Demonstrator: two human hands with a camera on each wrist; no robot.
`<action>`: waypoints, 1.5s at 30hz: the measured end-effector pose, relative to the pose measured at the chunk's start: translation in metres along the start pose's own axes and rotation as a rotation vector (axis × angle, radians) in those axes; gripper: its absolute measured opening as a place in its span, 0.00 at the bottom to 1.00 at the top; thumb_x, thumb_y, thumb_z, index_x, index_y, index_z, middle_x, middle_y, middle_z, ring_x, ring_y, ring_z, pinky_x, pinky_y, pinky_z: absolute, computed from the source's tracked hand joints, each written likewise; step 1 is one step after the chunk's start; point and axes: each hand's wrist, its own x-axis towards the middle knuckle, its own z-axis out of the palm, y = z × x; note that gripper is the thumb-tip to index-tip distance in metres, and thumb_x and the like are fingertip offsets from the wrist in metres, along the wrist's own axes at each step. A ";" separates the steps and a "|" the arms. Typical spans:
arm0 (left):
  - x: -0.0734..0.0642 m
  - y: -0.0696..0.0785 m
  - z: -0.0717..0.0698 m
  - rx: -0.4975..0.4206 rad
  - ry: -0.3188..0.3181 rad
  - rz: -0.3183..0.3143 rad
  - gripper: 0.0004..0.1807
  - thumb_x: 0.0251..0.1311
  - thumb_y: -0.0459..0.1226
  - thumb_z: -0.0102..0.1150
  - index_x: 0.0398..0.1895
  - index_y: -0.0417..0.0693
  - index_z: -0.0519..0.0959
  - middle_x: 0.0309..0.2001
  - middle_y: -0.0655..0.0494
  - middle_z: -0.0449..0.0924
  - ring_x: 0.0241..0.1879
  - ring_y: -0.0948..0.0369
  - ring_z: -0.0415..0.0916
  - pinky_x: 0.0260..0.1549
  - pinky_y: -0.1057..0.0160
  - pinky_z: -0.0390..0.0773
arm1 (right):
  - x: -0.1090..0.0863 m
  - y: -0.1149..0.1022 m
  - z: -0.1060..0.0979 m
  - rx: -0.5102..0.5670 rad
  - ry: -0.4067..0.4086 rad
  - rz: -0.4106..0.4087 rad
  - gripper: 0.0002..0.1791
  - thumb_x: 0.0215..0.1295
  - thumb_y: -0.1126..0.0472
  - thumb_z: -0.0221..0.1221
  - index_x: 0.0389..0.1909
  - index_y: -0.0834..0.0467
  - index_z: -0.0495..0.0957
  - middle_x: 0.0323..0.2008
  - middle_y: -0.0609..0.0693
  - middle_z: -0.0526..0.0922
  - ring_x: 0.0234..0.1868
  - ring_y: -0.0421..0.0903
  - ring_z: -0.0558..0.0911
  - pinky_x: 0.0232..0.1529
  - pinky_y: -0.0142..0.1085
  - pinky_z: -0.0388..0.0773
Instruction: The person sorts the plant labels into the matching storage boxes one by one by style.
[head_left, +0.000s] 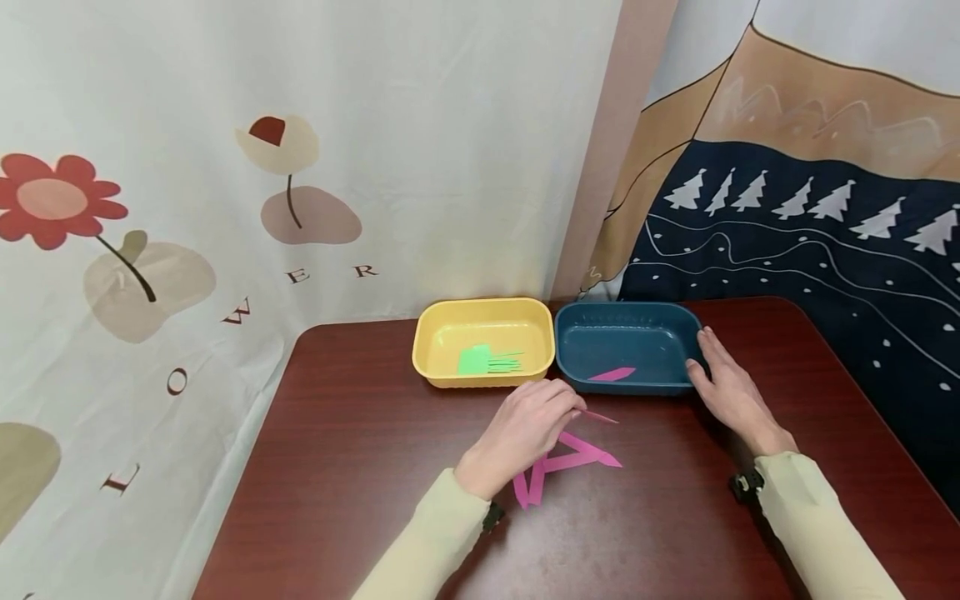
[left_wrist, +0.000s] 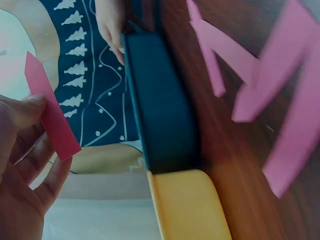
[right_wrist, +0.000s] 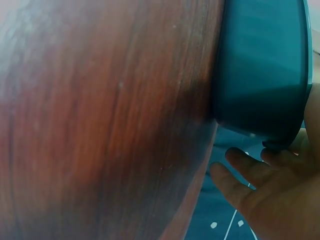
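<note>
In the head view my left hand (head_left: 525, 427) is over the table in front of the two bins, pinching a pink pointed paper strip (head_left: 602, 417). The left wrist view shows that strip (left_wrist: 52, 110) between thumb and fingers, its pointed end up. Several more pink strips (head_left: 576, 461) lie overlapping on the table below, partly hidden by the hand. One pink strip (head_left: 613, 375) lies inside the dark blue bin (head_left: 637, 389). My right hand (head_left: 737, 393) rests against that bin's right end, fingers extended along the rim; in the right wrist view its fingers (right_wrist: 245, 172) reach around the end wall.
A yellow bin (head_left: 480, 382) stands left of the blue one, holding a green paper piece (head_left: 474, 360) and several thin green strips (head_left: 506, 363). Both are near the back edge of the dark wooden table (head_left: 337, 467). Printed curtains (head_left: 450, 150) hang behind it.
</note>
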 end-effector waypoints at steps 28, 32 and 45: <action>0.091 -0.004 0.043 0.136 -0.194 -0.168 0.13 0.67 0.43 0.68 0.54 0.57 0.86 0.49 0.62 0.85 0.48 0.65 0.79 0.54 0.66 0.76 | 0.001 -0.001 0.000 0.006 -0.002 0.003 0.38 0.84 0.51 0.43 0.83 0.65 0.41 0.83 0.64 0.40 0.79 0.69 0.48 0.72 0.67 0.50; 0.099 -0.007 0.048 0.149 -0.228 -0.166 0.14 0.66 0.43 0.69 0.54 0.56 0.86 0.47 0.61 0.85 0.46 0.64 0.79 0.52 0.65 0.78 | 0.000 0.000 0.000 0.001 0.016 -0.014 0.38 0.84 0.52 0.44 0.82 0.67 0.43 0.82 0.65 0.41 0.79 0.69 0.50 0.72 0.67 0.51; 0.115 -0.018 0.070 0.138 -0.342 -0.197 0.13 0.68 0.41 0.67 0.54 0.54 0.86 0.43 0.61 0.84 0.37 0.67 0.75 0.42 0.71 0.79 | 0.000 0.000 0.000 0.004 0.011 -0.009 0.38 0.84 0.51 0.43 0.82 0.66 0.42 0.82 0.64 0.40 0.80 0.68 0.49 0.72 0.67 0.50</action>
